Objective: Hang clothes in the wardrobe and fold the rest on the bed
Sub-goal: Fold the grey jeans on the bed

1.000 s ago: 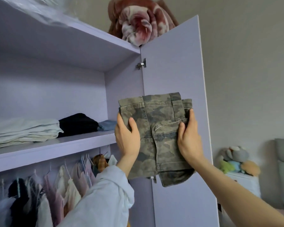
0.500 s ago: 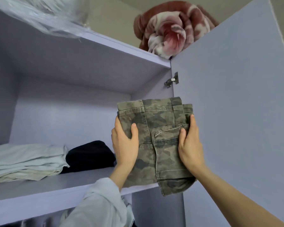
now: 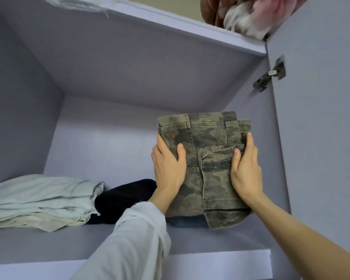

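Observation:
A folded camouflage garment is held up over the right end of the lilac wardrobe shelf. My left hand grips its left edge, thumb on the front and fingers behind. My right hand grips its right edge the same way. The garment's lower corner hangs just above a folded blue piece that lies on the shelf beneath it.
A stack of pale folded clothes lies at the shelf's left, with a black folded garment beside it. The open wardrobe door stands close on the right, with its hinge. A rolled red and white blanket sits on the wardrobe's top.
The view has closed in on the upper shelf. Both hands have carried the camouflage garment forward into the shelf space, above the blue piece at the right end.

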Demonstrator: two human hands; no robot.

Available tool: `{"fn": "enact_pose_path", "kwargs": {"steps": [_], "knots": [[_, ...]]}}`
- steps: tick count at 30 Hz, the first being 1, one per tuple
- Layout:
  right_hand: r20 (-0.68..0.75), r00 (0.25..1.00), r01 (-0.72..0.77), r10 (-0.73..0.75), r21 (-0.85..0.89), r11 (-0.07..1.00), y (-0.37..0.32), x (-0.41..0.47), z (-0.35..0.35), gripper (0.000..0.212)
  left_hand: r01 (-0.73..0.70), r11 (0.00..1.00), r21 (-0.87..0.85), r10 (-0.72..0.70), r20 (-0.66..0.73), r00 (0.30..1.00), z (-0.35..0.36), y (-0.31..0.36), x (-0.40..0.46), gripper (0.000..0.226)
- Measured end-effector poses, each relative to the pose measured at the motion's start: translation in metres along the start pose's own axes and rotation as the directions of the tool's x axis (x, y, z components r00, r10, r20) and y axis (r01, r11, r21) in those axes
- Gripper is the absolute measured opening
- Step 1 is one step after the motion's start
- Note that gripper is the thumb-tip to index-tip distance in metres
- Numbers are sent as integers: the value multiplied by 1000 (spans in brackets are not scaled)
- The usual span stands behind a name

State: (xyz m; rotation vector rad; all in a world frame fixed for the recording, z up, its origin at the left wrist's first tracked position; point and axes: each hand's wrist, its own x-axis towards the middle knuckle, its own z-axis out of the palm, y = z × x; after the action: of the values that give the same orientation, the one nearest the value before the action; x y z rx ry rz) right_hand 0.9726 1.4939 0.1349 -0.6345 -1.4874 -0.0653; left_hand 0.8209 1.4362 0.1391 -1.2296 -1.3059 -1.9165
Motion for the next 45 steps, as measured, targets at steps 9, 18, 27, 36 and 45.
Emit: {"fn": "enact_pose_path", "kwargs": {"steps": [9,18,27,36,45], "knots": [[49,999,-11,17,-121,993,51,45,104,52,89,996,-26,-80,230,970,65,-95,56,79],[473,853,74,221,-529,846,129,74,197,45,294,852,434,-510,557,656,130,-183,80,94],[845,463,304,267,-434,848,134,45,204,47,-365,708,605,-527,796,296,124,-175,61,51],[806,541,259,243,-434,863,127,7,172,51,-452,568,688,-497,725,477,76,-158,15,60],[484,852,42,-202,321,946,24,-86,105,35,-340,511,790,-287,530,798,-56,-77,-37,57]]}}
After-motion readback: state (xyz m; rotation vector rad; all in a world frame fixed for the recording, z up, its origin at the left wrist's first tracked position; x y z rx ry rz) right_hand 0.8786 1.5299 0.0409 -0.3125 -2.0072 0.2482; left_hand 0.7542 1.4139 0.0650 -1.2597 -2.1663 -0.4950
